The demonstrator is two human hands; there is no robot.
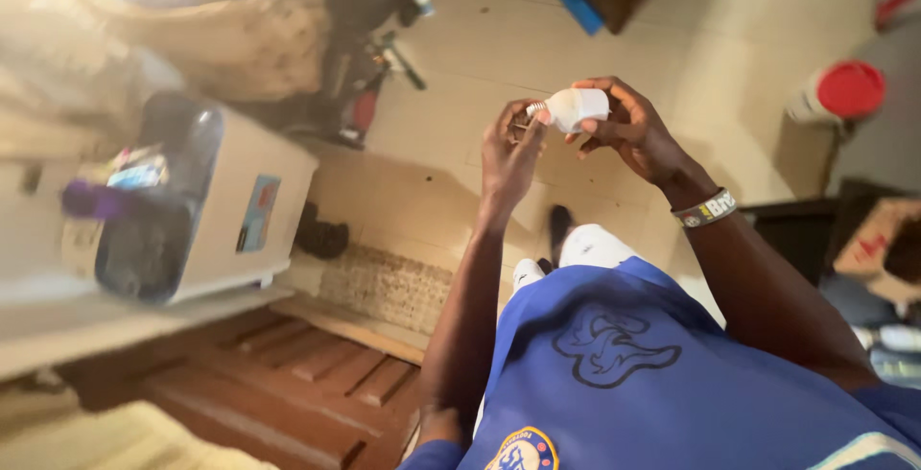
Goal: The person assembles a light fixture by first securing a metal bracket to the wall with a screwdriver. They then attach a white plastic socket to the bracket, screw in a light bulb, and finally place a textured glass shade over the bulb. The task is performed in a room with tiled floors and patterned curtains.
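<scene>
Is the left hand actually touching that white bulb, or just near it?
Touching. The head view shows the left hand with fingertips pinched on the metal base end of the white bulb, while the right hand wraps its body.

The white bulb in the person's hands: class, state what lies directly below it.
Below the white bulb, held by the right hand and left hand, lies pale tiled floor. The hands hide the floor just beneath them.

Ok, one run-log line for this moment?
left hand: fingertips on bulb's base | right hand: holds white light bulb | standing over tiled floor
</scene>
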